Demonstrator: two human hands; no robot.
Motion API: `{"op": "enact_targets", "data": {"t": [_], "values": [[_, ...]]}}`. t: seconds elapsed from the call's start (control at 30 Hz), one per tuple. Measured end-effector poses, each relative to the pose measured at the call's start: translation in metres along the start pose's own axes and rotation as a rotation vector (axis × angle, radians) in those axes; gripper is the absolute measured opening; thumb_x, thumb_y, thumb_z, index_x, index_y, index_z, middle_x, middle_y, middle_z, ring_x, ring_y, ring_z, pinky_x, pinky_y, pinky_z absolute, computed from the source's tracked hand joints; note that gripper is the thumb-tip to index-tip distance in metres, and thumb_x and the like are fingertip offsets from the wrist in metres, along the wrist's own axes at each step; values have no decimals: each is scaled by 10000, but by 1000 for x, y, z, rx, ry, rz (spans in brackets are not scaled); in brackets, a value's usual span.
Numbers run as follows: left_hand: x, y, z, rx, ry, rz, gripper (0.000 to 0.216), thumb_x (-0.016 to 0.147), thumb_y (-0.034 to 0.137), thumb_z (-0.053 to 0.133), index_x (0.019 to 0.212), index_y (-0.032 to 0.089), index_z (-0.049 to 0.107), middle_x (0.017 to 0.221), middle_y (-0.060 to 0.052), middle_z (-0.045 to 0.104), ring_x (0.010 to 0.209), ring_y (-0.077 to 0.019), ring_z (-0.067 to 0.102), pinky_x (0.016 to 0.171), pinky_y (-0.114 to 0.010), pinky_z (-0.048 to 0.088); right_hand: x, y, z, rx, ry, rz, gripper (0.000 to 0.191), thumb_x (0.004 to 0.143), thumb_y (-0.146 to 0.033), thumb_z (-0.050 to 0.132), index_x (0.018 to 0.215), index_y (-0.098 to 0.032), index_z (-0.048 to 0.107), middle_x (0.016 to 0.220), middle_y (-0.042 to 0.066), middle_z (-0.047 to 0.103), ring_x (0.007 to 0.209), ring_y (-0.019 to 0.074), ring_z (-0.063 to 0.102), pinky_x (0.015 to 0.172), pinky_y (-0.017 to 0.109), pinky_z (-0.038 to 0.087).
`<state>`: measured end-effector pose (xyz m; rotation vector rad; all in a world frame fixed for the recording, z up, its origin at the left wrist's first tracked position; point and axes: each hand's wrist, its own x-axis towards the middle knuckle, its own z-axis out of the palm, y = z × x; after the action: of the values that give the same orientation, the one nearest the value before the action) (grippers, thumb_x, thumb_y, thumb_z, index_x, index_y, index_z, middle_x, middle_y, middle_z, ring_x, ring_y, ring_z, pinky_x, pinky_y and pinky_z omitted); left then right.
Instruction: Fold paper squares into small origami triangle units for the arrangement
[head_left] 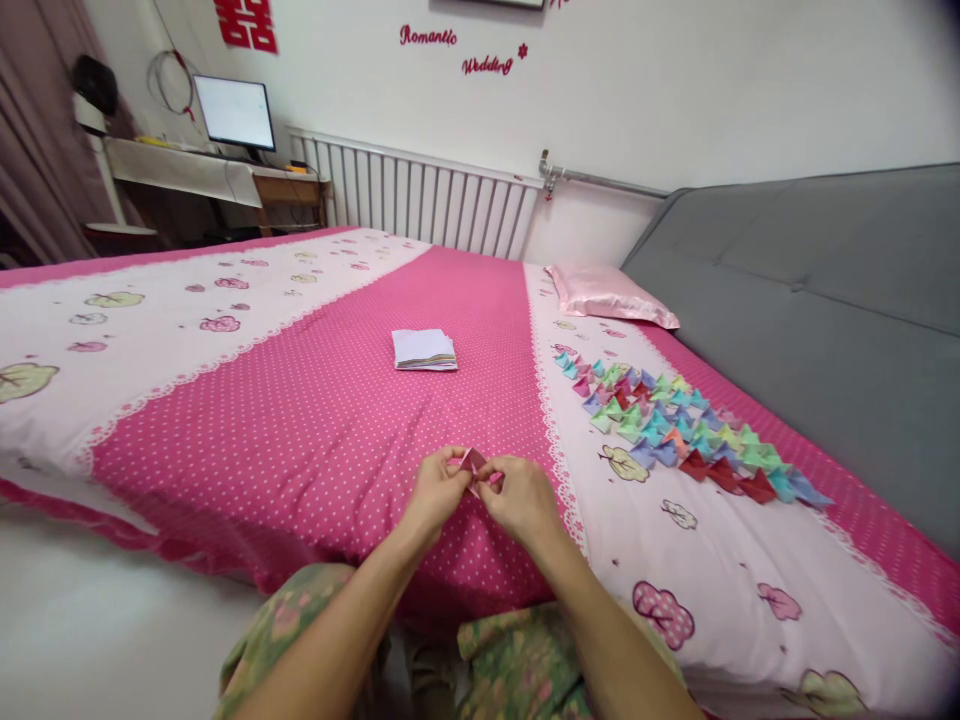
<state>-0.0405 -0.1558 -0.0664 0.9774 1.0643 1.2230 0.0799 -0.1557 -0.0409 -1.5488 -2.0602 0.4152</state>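
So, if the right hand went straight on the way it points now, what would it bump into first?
The right hand would first meet the folded paper at its fingertips, then probably the left hand on the other side, though one view leaves depth unclear.

I see a bedroom in somebody's home. There's a big bed (480, 290) with a pink-and-white cloth cover (322, 400), a shiny pink pillow (609, 295) and a padded grey headboard (817, 270). Red "Romantic Wedding" letters (487, 67) decorate the white wall (675, 90).

Folded piece (472, 461): matt paper. Pillow (609, 294): glossy, smooth cloth. Bedspread (300, 430): matt cloth.
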Motion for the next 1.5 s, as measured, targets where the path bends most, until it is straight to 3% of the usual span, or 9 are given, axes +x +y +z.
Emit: {"op": "enact_targets", "data": {"t": [0.17, 0.33, 0.47, 0.57, 0.83, 1.07, 1.17, 1.3, 1.5], "values": [[4, 3, -7, 37, 6, -60, 186, 626, 115, 575, 811, 110, 568, 610, -31, 628, 517, -97, 569, 535, -201, 425, 2, 3, -4, 213, -43, -40, 108, 689, -236, 570, 729, -221, 669, 714, 35, 672, 604, 160, 610, 565, 253, 460], [2, 13, -14, 86, -29, -207, 69, 616, 81, 510, 646, 116, 561, 511, -2, 563, 425, -66, 494, 448, -170, 378, 6, 7, -14, 508, -11, -43, 166, 712, -232, 539, 837, -170, 628, 850, 50, 649, 746, 157, 597, 597, 237, 476], [-2, 16, -15, 90, -58, -270, 109, 663, 200, 493, 644, 123, 568, 527, -30, 573, 432, -110, 524, 410, -205, 384, 6, 5, -17, 629, -101, -118, 289, 750, -194, 488, 1023, -202, 582, 973, 44, 616, 867, 155, 566, 641, 233, 470], [-3, 16, -16, 100, -81, -314, 207, 688, 289, 469, 742, 126, 585, 579, -36, 591, 445, -125, 540, 393, -211, 375, 5, 2, -16, 663, -198, -196, 295, 753, -144, 469, 1011, -206, 597, 988, 33, 616, 872, 145, 567, 709, 255, 465], [0, 16, -19, 69, -57, -340, 282, 696, 294, 384, 756, 113, 591, 565, -33, 574, 414, -91, 481, 351, -176, 283, 2, 0, -11, 415, -130, -258, 199, 733, -143, 525, 868, -204, 657, 810, 34, 632, 698, 139, 577, 626, 253, 460], [1, 24, -17, -152, -5, -302, 293, 741, 296, 409, 891, 111, 579, 595, -40, 578, 448, -99, 504, 392, -179, 341, 0, -2, -7, 237, 3, -269, 184, 713, -152, 557, 852, -217, 658, 739, 20, 595, 605, 116, 536, 594, 238, 430], [-1, 26, -15, -241, 14, -284, 296, 743, 342, 460, 852, 100, 592, 652, -55, 598, 495, -94, 513, 478, -195, 407, 1, -1, -5, 201, 97, -178, 121, 730, -198, 550, 786, -201, 657, 739, 23, 593, 580, 108, 533, 557, 225, 417], [-7, 25, -7, -240, -93, -159, 301, 719, 336, 548, 934, 131, 597, 899, -80, 619, 782, -131, 566, 709, -229, 436, 1, 0, -2, 87, 229, -66, 146, 740, -290, 545, 732, -192, 653, 772, 38, 581, 604, 125, 524, 555, 243, 409], [-13, 20, 6, -157, -89, -96, 430, 666, 248, 635, 1073, 158, 529, 936, -72, 597, 823, -142, 554, 732, -258, 425, 0, -2, -1, -48, 248, -55, 98, 714, -238, 558, 708, -197, 647, 774, 41, 563, 765, 171, 520, 643, 264, 400]]}}
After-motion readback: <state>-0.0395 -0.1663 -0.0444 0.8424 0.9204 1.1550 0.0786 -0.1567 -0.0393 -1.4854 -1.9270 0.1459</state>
